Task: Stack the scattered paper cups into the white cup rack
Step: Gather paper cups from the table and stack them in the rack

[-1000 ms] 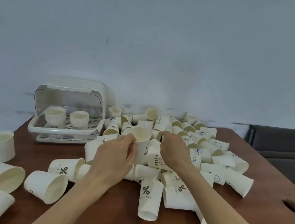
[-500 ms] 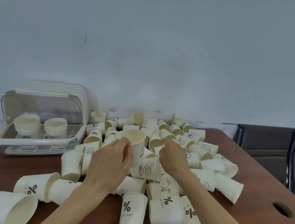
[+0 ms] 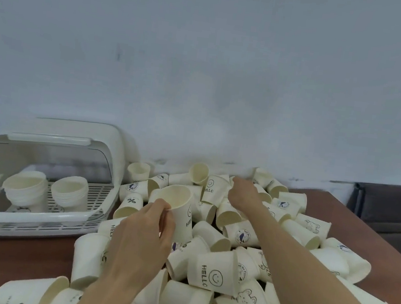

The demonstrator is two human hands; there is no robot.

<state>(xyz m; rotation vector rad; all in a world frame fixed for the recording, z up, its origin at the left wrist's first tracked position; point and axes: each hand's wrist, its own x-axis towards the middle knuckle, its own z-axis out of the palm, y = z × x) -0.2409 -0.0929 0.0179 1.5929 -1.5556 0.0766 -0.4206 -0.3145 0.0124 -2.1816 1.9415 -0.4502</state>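
Several cream paper cups (image 3: 215,272) lie heaped on a brown table, some printed HELLO, a percent sign or a bear. My left hand (image 3: 143,240) grips one upright HELLO cup (image 3: 179,210) by its rim and side above the pile. My right hand (image 3: 243,195) reaches into the far part of the heap; its fingertips are hidden among the cups. The white cup rack (image 3: 34,217) sits at the left with its clear lid (image 3: 49,158) raised. Two nested cup stacks, one on the left (image 3: 24,187) and one on the right (image 3: 69,190), stand inside it.
The brown table (image 3: 17,258) shows bare wood in front of the rack and at the right edge. A grey wall rises right behind the pile. A dark padded seat (image 3: 390,205) stands beyond the table's right side.
The view has moved closer to the pile and the rack. My right hand has reached farther back and up into the heap. My left hand still holds the same cup.
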